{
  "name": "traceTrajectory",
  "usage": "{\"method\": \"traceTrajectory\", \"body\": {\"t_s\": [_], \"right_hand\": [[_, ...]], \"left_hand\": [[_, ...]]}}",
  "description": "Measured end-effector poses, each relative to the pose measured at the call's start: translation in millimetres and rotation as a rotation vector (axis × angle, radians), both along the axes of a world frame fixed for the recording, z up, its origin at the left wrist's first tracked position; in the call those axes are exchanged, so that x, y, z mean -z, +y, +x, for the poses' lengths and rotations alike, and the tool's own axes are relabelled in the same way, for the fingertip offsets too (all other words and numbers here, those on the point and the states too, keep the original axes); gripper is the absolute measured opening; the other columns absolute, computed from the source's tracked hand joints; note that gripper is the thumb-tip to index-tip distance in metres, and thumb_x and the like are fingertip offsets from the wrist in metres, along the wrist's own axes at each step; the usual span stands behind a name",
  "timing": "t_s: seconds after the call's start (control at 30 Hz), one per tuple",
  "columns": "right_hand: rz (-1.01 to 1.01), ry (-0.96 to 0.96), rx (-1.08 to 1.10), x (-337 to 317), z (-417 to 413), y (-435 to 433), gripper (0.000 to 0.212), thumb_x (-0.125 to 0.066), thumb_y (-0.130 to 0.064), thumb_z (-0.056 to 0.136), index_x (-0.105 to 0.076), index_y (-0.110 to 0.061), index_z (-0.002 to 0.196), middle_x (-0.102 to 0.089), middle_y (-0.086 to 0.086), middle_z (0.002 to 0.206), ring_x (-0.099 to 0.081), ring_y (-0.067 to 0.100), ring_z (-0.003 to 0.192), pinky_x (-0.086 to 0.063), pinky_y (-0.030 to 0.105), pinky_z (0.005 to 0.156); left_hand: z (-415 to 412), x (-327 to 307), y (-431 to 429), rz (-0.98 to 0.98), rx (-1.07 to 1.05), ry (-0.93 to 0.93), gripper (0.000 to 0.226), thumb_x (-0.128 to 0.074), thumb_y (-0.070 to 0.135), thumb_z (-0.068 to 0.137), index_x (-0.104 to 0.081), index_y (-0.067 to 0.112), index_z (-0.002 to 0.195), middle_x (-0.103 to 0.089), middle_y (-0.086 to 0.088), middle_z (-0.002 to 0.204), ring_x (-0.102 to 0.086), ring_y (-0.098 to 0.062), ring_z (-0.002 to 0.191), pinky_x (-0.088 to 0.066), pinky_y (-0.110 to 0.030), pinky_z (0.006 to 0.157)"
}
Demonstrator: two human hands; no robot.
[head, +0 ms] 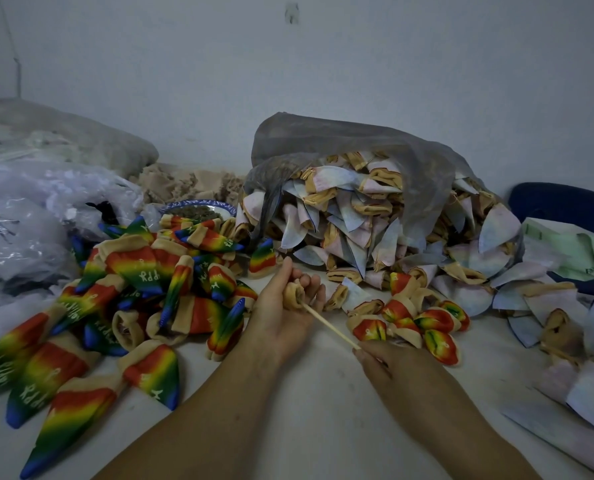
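My left hand [281, 306] grips a small beige fabric piece [293, 294], its rolled opening turned toward me. My right hand [385, 365] pinches a thin wooden stick [330, 327] whose far tip sits inside that opening. Both hands hover just above the white table [306, 403]. A heap of rainbow-coloured fabric cones [132, 299] lies to the left, right side out. A smaller cluster of rainbow pieces [416, 323] lies just past my right hand.
A grey plastic bag [357, 147] at the back spills several pale inside-out fabric pieces [375, 230] over the right side. Clear plastic bags [29, 216] are stacked at left. A blue-rimmed bowl [202, 207] stands behind the rainbow heap, a blue chair back [558, 206] at far right.
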State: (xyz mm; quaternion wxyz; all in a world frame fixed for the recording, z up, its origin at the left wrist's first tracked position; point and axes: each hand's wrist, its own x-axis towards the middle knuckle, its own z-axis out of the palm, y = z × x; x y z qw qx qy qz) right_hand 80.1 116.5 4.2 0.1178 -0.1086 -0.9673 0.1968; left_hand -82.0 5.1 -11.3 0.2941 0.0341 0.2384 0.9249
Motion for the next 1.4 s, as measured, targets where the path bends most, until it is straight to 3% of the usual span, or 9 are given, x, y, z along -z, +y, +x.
{"method": "traceTrajectory", "body": {"t_s": [0.1,0.23,0.53,0.7,0.83,1.0,1.13,1.27,1.4], "right_hand": [[-0.008,0.025,-0.028,-3,0,-4,0.023,-0.040,-0.044,0.098,-0.060,-0.032,0.098,-0.050,-0.006,0.062,-0.049,0.008,0.062,-0.040,0.028,0.058],[-0.045,0.022,-0.037,-2,-2,-10,0.026,-0.038,-0.045,0.099,-0.059,-0.029,0.096,-0.057,-0.002,0.070,-0.055,0.010,0.069,-0.047,0.033,0.065],[-0.013,0.036,0.020,15,-8,-32,0.027,-0.028,-0.047,0.100,-0.050,-0.035,0.110,-0.055,-0.006,0.075,-0.059,0.015,0.077,-0.042,0.030,0.061],[0.072,0.118,0.059,13,-6,-18,0.031,-0.030,-0.050,0.098,-0.051,-0.040,0.119,-0.063,-0.005,0.080,-0.060,0.012,0.077,-0.047,0.030,0.063],[0.098,0.186,0.068,11,-6,-12,0.031,-0.035,-0.050,0.097,-0.057,-0.041,0.116,-0.057,-0.012,0.077,-0.055,0.007,0.073,-0.046,0.027,0.064],[-0.039,0.120,0.084,14,-7,-8,0.026,-0.036,-0.049,0.097,-0.056,-0.033,0.101,-0.059,-0.007,0.077,-0.055,0.008,0.074,-0.050,0.034,0.069],[-0.097,0.042,0.101,16,-9,-14,0.028,-0.033,-0.051,0.098,-0.054,-0.035,0.107,-0.063,-0.008,0.083,-0.058,0.010,0.081,-0.051,0.034,0.073],[-0.113,0.025,0.119,16,-10,-15,0.028,-0.032,-0.050,0.099,-0.054,-0.039,0.113,-0.062,-0.010,0.083,-0.058,0.010,0.083,-0.051,0.032,0.075],[-0.125,0.031,0.114,17,-9,-15,0.029,-0.032,-0.050,0.099,-0.054,-0.040,0.115,-0.061,-0.010,0.080,-0.057,0.009,0.082,-0.050,0.031,0.073]], "left_hand": [[4,0,-1,0.036,0.087,0.026,0.023,-0.070,0.027,0.080,-0.070,0.010,0.065,-0.059,-0.002,0.058,-0.065,-0.015,0.060,-0.059,-0.036,0.074],[9,-4,-1,0.065,0.132,0.019,0.025,-0.068,0.025,0.084,-0.069,0.009,0.064,-0.058,-0.002,0.053,-0.064,-0.015,0.054,-0.059,-0.039,0.075],[17,-13,-3,0.109,0.080,-0.035,0.022,-0.058,0.007,0.089,-0.076,-0.003,0.083,-0.067,-0.009,0.063,-0.074,-0.023,0.070,-0.060,-0.043,0.069],[15,-9,1,-0.036,0.141,0.036,0.026,-0.058,0.015,0.090,-0.078,0.000,0.083,-0.075,-0.017,0.085,-0.075,-0.027,0.085,-0.061,-0.040,0.073],[17,-8,0,-0.126,0.180,0.069,0.030,-0.061,0.027,0.079,-0.076,0.004,0.068,-0.074,-0.016,0.081,-0.074,-0.028,0.087,-0.060,-0.038,0.077],[13,-6,4,-0.145,0.009,0.143,0.045,-0.055,0.038,0.095,-0.070,0.015,0.059,-0.071,-0.008,0.072,-0.074,-0.020,0.080,-0.060,-0.029,0.067],[12,-3,8,-0.277,-0.153,0.203,0.038,-0.060,0.051,0.083,-0.065,0.014,0.072,-0.073,-0.007,0.077,-0.074,-0.021,0.083,-0.058,-0.026,0.063],[11,3,13,-0.506,-0.264,0.301,0.044,-0.054,0.051,0.095,-0.066,0.024,0.062,-0.069,0.000,0.066,-0.071,-0.015,0.066,-0.056,-0.031,0.071],[10,3,14,-0.673,-0.251,0.383,0.061,-0.047,0.052,0.098,-0.054,0.030,0.042,-0.047,0.009,0.049,-0.047,-0.007,0.048,-0.041,-0.032,0.066]]}}
